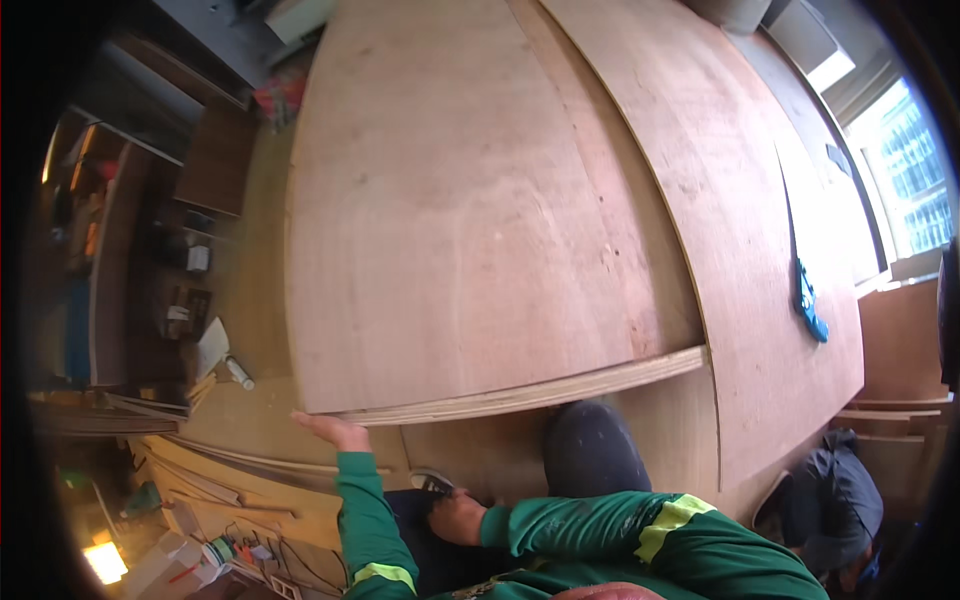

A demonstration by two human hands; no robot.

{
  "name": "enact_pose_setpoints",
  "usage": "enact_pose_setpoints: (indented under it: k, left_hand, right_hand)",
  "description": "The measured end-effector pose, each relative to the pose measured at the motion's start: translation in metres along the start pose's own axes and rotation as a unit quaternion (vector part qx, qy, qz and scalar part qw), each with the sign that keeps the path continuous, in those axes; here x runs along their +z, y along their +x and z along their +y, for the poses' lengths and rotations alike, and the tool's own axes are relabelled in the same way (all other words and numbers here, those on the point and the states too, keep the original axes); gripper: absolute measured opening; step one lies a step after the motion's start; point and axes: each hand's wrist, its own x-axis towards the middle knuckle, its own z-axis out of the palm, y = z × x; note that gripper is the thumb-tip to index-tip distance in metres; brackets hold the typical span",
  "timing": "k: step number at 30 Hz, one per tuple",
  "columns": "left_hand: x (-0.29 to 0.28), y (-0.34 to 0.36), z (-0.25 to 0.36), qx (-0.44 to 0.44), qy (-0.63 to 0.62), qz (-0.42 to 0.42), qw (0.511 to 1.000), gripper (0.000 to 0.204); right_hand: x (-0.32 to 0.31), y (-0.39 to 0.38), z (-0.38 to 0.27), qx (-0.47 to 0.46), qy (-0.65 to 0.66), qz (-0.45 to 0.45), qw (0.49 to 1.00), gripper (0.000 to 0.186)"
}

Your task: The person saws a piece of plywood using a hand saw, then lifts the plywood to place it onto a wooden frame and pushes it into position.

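A thick stack of pale plywood sheets [450,240] fills the middle, its layered near edge [520,390] facing me. At the stack's near left corner, my left hand [335,432] touches the edge with its fingers stretched out flat. My right hand [457,517] is curled low by my dark trouser leg, close to a dark shoe [432,482]. Whatever its fingers may hold is hidden. My bent knee [595,450] sits right against the stack's near edge.
Another plywood sheet [760,270] lies on the right, bearing a handsaw with a blue handle [810,300]. Dark crumpled cloth [835,495] lies at the lower right. Wood strips [215,490] and a white tube [240,373] lie on the left. A window [910,165] is at right.
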Motion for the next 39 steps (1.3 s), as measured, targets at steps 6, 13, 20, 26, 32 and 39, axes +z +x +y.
enact_pose_setpoints:
  k: [6, 13, 20, 26, 32, 39]
  left_hand:
    - [-0.018, 0.035, -0.011, 0.006, -0.02, 0.029, 0.999, 0.077]
    - [-0.004, 0.008, 0.002, -0.061, 0.089, 0.109, 0.988, 0.082]
    - [-0.014, 0.021, -0.003, -0.037, 0.101, 0.155, 0.982, 0.085]
    - [-0.006, 0.035, -0.021, -0.019, -0.023, 0.111, 0.993, 0.081]
    - [-0.015, 0.025, -0.015, -0.093, -0.074, 0.188, 0.975, 0.082]
    - [-0.01, 0.022, -0.02, -0.142, -0.205, 0.216, 0.944, 0.087]
  right_hand:
    - [-0.004, 0.004, -0.007, -0.011, 0.04, -0.023, 0.999, 0.018]
    - [-0.028, -0.001, 0.009, 0.009, 0.0, -0.096, 0.995, 0.02]
    - [-0.007, 0.006, 0.009, -0.022, -0.021, -0.143, 0.989, 0.024]
    - [0.024, 0.002, 0.025, -0.041, -0.027, -0.024, 0.998, 0.018]
    - [-0.01, 0.003, 0.017, -0.04, -0.053, -0.129, 0.989, 0.021]
    - [-0.004, 0.01, 0.019, -0.067, -0.039, -0.203, 0.976, 0.029]
